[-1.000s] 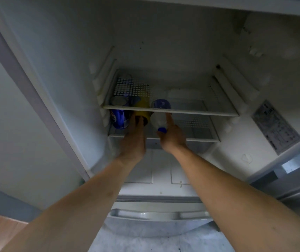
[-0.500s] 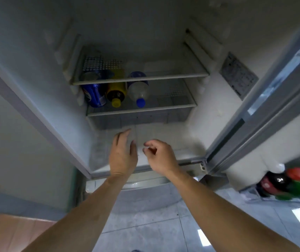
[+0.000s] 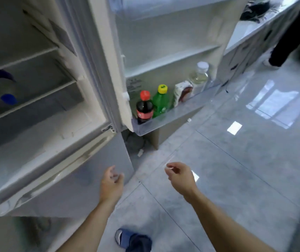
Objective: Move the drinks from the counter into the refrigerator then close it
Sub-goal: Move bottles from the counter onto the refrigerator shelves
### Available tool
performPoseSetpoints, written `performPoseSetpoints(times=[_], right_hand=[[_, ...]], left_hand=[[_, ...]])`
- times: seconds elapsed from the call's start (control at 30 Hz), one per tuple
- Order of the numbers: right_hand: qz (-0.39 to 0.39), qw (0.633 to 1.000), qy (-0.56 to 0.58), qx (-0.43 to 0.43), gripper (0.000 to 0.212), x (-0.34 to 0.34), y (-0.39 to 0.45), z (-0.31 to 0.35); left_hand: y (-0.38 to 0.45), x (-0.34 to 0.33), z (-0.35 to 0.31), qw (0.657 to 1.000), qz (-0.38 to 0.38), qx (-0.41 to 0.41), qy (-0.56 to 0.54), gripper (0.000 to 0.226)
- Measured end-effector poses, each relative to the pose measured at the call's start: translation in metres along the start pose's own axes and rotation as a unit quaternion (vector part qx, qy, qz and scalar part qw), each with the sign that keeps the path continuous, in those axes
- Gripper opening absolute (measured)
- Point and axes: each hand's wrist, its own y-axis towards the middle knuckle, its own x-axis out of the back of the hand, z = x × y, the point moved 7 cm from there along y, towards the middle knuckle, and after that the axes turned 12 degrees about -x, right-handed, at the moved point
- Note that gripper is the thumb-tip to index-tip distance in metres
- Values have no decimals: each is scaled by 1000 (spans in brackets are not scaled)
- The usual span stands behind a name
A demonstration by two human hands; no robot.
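The refrigerator [image 3: 83, 99] stands open at the left. A white bottle with a blue cap [image 3: 1, 91] lies on a shelf at its far left edge. The open door [image 3: 163, 42] holds a cola bottle with a red cap [image 3: 144, 108], a green bottle with a yellow cap [image 3: 161, 102], a carton [image 3: 182, 91] and a clear bottle with a white cap [image 3: 199, 77] in its lower bin. My left hand [image 3: 111, 182] and my right hand [image 3: 181, 177] hang below the door with loosely curled fingers, holding nothing.
A white counter [image 3: 243, 31] runs along the right wall with a dark item [image 3: 254, 10] on it. A person's dark-clothed leg [image 3: 289, 33] stands at the top right. My blue slipper [image 3: 132, 240] shows on the glossy tiled floor [image 3: 245, 160].
My hands have left the bottles on the shelf and drawn back out of the refrigerator, now low in front of it. The view has swung right toward the door and the counter.
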Motion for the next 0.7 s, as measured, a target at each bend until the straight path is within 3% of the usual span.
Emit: performPoseSetpoints(times=[0.17, 0.33, 0.53, 0.7], right_hand=[[-85, 978, 123, -145, 14, 100, -19, -117], [-110, 931, 214, -276, 18, 139, -57, -207], [-153, 885, 271, -347, 19, 157, -94, -250], [-182, 864, 265, -387, 22, 167, -108, -273]], left_hand=[[-49, -54, 43, 981, 142, 134, 8, 46], [-66, -58, 83, 955, 203, 197, 89, 48], [-45, -66, 101, 932, 229, 217, 177, 48], [-13, -116, 84, 919, 282, 204, 185, 45]])
